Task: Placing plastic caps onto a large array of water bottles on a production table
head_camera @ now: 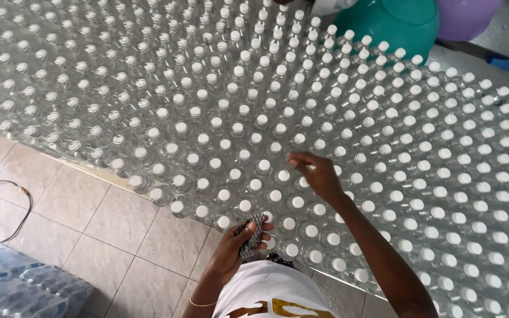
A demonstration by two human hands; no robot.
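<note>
Left hand (pixel 231 247): closed around a dark braided cord (pixel 252 237), held at the near edge of the bottles, close to the person's body.
Braided cord: grey and black, bunched in the left palm, one end sticking up past the fingers and lying against the nearest caps.
Right hand (pixel 316 174): reaches out over the bottles, palm down, fingers loosely spread and slightly curled; it grips nothing. The fingertips are blurred, so I cannot tell whether they touch a cap.
Bottles (pixel 231 126): a very large field of clear plastic bottles with white caps, standing upright and packed cap to cap in slanting rows; they fill most of the view from the far left to the lower right.
Bench: hidden under the bottles; only its near edge (pixel 89 166) shows as a thin line on the left.
Floor (pixel 83 218): beige tiles, seen at lower left beside the bottles.
Cable (pixel 22 203): a thin dark wire looping across the tiles at far left.
Wrapped packs (pixel 13 291): bundles of bottles in clear film, stacked on the floor in the lower left corner.
Green tub (pixel 399 23): a round teal basin at the far edge, behind the bottles.
Purple tub (pixel 466 15): just beside the green one, to its right.
Shirt (pixel 269 291): white with a gold print, at the bottom edge.
Bracelet (pixel 202 304): a thin band on the left wrist.
</note>
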